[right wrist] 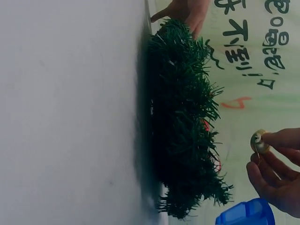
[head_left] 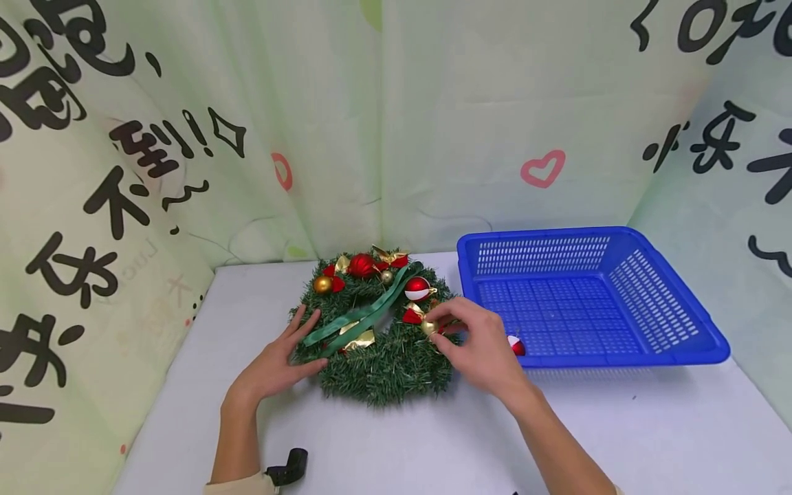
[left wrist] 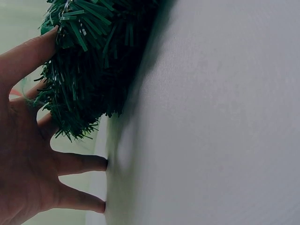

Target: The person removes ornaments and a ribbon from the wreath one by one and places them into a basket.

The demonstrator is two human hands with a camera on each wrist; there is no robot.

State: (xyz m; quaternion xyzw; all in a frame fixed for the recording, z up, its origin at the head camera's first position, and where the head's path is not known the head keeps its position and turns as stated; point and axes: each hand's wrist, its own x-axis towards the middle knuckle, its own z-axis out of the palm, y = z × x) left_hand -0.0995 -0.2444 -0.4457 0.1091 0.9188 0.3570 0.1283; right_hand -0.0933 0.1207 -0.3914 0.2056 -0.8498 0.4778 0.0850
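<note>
A green artificial wreath (head_left: 383, 375) lies on the white table, trimmed with a green ribbon (head_left: 374, 311), gold and red bows, a red ball (head_left: 362, 265) and a red-and-white ball (head_left: 417, 288). At its left edge my left hand (head_left: 278, 364) is spread, fingers and thumb touching the greenery; in the left wrist view two fingertips (left wrist: 101, 164) meet the table. Over the wreath's right side, my right hand (head_left: 479, 340) pinches a small gold ball ornament (head_left: 429, 327) between thumb and fingers. The right wrist view shows this gold ball (right wrist: 258, 140) above the greenery, a thin loop hanging from it.
A blue plastic basket (head_left: 625, 359) stands right of the wreath. Another red-and-white ball (head_left: 517, 346) shows at its near left corner, partly behind my right hand. A printed curtain (head_left: 421, 137) encloses the table. A black device (head_left: 291, 467) sits by my left wrist.
</note>
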